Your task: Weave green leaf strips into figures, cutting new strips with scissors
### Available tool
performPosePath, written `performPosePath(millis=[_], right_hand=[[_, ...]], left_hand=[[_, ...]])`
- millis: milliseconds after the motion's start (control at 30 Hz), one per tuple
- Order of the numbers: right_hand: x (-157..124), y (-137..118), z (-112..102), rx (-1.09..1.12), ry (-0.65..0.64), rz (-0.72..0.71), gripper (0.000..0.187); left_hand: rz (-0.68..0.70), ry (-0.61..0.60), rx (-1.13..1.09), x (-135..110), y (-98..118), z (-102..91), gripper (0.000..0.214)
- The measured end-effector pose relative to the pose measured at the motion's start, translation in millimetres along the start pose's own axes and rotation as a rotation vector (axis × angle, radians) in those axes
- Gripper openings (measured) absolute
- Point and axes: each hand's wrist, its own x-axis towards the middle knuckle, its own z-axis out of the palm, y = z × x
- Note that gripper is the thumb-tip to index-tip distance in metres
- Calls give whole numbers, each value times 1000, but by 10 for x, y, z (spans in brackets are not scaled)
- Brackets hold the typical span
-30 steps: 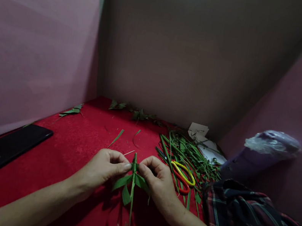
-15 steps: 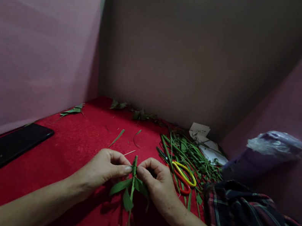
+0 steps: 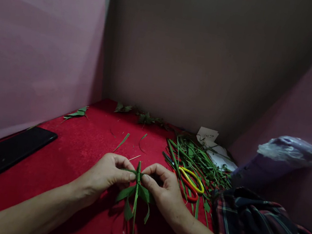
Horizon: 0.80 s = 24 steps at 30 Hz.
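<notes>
Stem (image 3: 137,185), green and leafy, is at near centre over red surface (image 3: 78,152), held from either side by left hand (image 3: 108,175) and right hand (image 3: 168,193), both pinched closed. Scissors (image 3: 189,182) lie to the right, beside green stalks (image 3: 197,156).

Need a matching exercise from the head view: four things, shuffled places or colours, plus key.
Things:
1 scissors
2 leafy stem
3 plaid cloth
4 flat black object

Places or colours:
A beside the left wall
B between left hand and right hand
C red and yellow at one end
D lower right of the picture

Pairs: 1-C, 2-B, 3-D, 4-A
</notes>
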Motion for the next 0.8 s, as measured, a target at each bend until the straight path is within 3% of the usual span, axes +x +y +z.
performPosePath(millis=[533,800], right_hand=[[-37,-22,27,39,-60,75,14],[-25,13,57,83,-21,86,16]], left_hand=[[68,-53,-28,16,-42,-19,27],[100,-48,-77,18,-43,15,28]])
